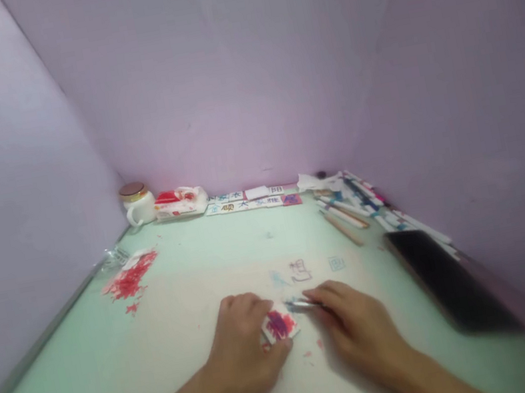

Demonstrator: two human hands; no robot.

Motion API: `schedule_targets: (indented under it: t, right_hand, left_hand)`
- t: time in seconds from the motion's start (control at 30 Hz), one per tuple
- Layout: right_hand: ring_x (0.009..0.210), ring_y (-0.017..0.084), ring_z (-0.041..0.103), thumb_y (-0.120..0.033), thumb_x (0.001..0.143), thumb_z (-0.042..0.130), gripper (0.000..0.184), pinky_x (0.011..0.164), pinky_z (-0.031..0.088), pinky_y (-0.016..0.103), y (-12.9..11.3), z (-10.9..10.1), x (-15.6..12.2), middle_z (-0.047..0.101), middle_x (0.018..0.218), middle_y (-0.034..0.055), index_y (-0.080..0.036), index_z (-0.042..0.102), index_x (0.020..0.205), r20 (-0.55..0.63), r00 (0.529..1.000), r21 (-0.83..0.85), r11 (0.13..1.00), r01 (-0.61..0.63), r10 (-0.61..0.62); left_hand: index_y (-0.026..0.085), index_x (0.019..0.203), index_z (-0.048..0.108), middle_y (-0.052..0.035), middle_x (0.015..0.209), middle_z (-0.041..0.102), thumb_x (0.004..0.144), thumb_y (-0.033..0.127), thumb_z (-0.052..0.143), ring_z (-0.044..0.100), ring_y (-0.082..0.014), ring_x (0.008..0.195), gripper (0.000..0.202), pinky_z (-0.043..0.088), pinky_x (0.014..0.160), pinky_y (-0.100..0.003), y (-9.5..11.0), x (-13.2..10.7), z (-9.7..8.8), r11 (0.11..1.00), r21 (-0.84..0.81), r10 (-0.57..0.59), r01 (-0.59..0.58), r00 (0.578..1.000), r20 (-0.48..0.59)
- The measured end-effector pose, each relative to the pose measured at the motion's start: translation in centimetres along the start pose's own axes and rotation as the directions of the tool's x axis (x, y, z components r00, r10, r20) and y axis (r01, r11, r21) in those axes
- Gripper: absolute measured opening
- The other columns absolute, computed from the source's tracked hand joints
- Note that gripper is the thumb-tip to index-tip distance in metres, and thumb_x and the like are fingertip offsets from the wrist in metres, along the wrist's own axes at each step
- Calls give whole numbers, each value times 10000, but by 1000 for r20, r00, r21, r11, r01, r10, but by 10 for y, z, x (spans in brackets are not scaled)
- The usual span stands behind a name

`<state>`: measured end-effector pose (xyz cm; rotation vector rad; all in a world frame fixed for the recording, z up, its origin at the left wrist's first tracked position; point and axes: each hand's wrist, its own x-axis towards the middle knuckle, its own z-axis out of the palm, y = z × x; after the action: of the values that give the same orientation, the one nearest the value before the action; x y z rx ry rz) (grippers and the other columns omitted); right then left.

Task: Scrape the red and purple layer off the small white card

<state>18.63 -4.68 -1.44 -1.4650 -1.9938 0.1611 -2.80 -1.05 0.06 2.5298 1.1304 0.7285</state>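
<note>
Between the thumb and fingers of my left hand is a small white square block, its upper face marked with red and purple colour. My right hand pinches a slim tool with a shiny, metal-looking shaft. The tool's tip points left, close to the block's upper right corner; blur hides whether they touch. A few red scraps lie between the hands. Just beyond them, purple and blue characters are marked on the pale work surface.
Red shavings are heaped at left. A white lidded mug, a tissue pack and rows of character tiles line the back wall. Several pens lie at right, near a dark phone-like slab. Walls rise on three sides.
</note>
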Motion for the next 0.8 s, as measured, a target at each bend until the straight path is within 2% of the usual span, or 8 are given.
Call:
schedule_targets:
  t: [0.1,0.17,0.37,0.47,0.57,0.7,0.8]
  right_hand:
    - [878,231,648,-43,785,441,434,799,524,404,2,1,0,702,1005,113,-161,585,1177,-47,982,-15,983,183,-183]
    - [930,226,644,-16,757,445,497,820,537,390,4,0,-1,690,1057,119,-171,547,1218,-71,972,-19,974,224,-225]
    - [913,221,658,-22,749,458,503,780,564,347,14,-2,-4,692,1050,125,-176,506,1225,-98,961,-128,961,246,-259]
    - [869,232,665,-38,744,477,495,746,566,357,21,1,-6,707,1041,116,-182,516,1217,-70,953,-168,945,280,-295]
    - [847,243,671,-39,752,465,471,730,565,377,26,6,-6,716,1032,116,-178,533,1197,-106,947,-196,940,280,-304]
    - [847,245,685,-65,749,488,446,729,578,368,26,8,-5,725,1018,115,-165,558,1179,-40,957,-204,940,274,-287]
    - [842,236,691,-53,739,479,442,733,586,355,25,8,-2,730,998,110,-160,573,1157,-31,958,-183,944,274,-285]
  left_hand:
    - [148,1016,613,-105,945,576,757,265,589,519,-269,865,284,420,818,-490,-3,-3,4,1000,-15,25,-25,1000,-19]
    - [159,1028,597,-102,952,571,752,261,588,510,-269,860,294,417,807,-486,-7,-5,9,999,-22,33,-34,998,-45]
    - [179,1072,564,-91,940,576,609,277,670,510,-268,823,485,435,765,-455,-24,-12,25,994,17,107,-105,980,-165]
    - [191,1081,568,-85,929,588,613,339,706,525,-265,799,510,447,733,-432,-36,-15,29,987,63,156,-149,979,-129]
    - [210,1136,557,-88,965,589,644,426,711,533,-270,821,559,454,731,-422,-45,-18,32,984,80,165,-157,980,-110]
    - [206,1098,571,-88,952,583,622,438,715,525,-263,811,549,457,740,-430,-42,-18,31,988,86,138,-128,982,-127]
    - [199,1066,582,-84,954,578,590,343,730,514,-259,829,519,452,766,-432,-30,-15,26,994,80,76,-71,995,-67]
